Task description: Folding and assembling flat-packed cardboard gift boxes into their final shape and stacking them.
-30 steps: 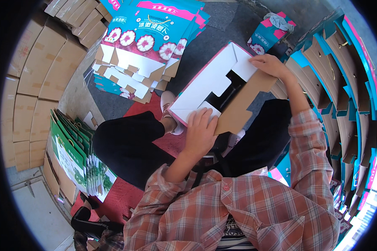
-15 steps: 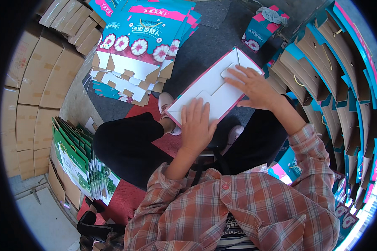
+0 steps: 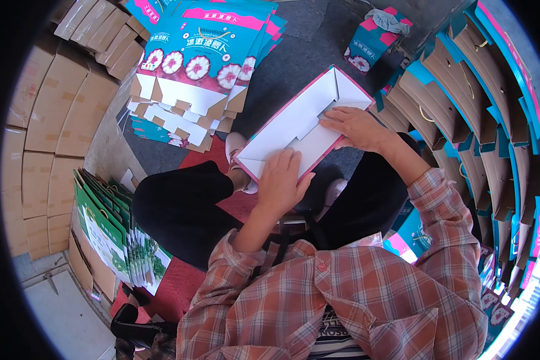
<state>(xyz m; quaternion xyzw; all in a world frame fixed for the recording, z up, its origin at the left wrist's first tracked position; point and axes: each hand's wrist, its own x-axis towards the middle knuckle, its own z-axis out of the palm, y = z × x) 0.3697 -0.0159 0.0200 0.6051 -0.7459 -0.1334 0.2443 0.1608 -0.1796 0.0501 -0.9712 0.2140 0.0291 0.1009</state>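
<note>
A carton (image 3: 294,111) with a white closing face and pink edges lies across my lap, its long side slanting from lower left to upper right. Its white flaps overlap along a notched seam and are sunk inward near the middle. On the near left part rests my left hand (image 3: 280,183), fingers stretched out and lying on the flap. My right hand (image 3: 359,128) presses on the right part, its fingers extended and the tips at the sunken seam. Neither hand grasps anything.
Flat teal and pink cartons (image 3: 204,51) are stacked ahead on the left. Assembled open cartons (image 3: 480,96) stand in rows at right. A small teal carton (image 3: 369,45) with a crumpled grey cloth stands ahead. Brown boxes (image 3: 39,168) and green bags (image 3: 111,234) line the left.
The white flaps have sunk inward at the middle of the carton. My right hand has moved down and its fingertips have pushed in at the seam; my left hand has stayed nearly in place.
</note>
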